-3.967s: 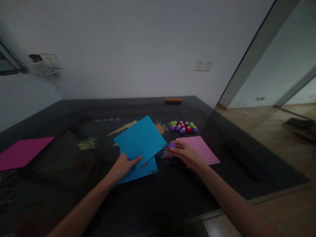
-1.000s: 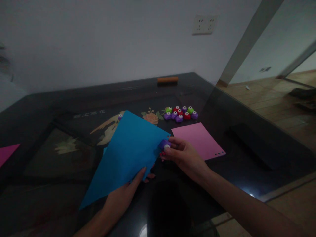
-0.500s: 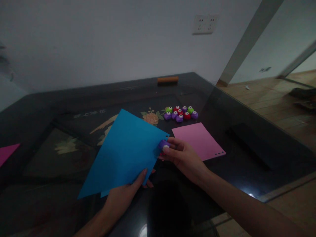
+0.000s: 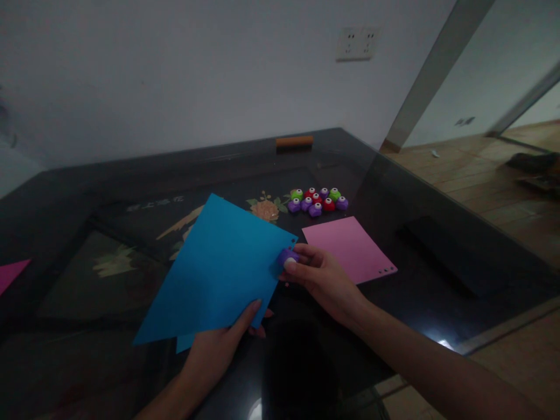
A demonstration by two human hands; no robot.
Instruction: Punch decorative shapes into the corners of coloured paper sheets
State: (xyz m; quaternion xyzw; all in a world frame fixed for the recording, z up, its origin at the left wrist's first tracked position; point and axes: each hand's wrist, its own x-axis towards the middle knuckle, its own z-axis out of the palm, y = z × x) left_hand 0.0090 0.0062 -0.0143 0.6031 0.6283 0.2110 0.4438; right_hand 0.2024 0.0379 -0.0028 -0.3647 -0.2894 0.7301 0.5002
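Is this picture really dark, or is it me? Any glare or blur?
Head view: dim overall; bright glare on the table near its front right edge, another patch at the bottom; head view again: lettering too soft to read, while left hand and right hand have clear outlines.

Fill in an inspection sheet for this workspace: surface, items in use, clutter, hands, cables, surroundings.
Surface: glossy black table with flower decoration, reflecting light near its front.
Items in use: blue sheet, small holes near one corner; purple punch-like tool at its right edge.
Clutter: pink sheet with cutouts near a corner; cluster of purple, red and green pieces; orange-brown bar at the back; magenta sheet at far left; dark flat object at right.
Hands: left hand grips the blue sheet; right hand holds the purple punch-like tool.
Cables: nothing clearly seen.
Surroundings: wall with sockets behind; floor at right.
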